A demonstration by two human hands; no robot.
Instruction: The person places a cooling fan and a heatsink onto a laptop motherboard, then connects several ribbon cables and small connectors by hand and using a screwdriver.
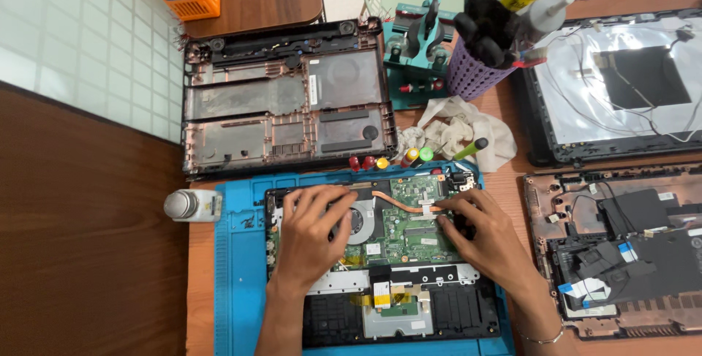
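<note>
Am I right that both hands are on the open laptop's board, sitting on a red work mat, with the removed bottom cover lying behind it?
Not quite: the work mat is blue, not red, as the head view shows. The rest holds: left hand and right hand rest on the open laptop, with the removed bottom cover behind it.

You are at a laptop repair workshop bench: a blue silicone work mat (234,268) holds an opened laptop with bare green circuit board (406,221), stripped black plastic laptop shells (285,100) lie around, and a purple mesh tool cup (472,71) stands behind.
</note>
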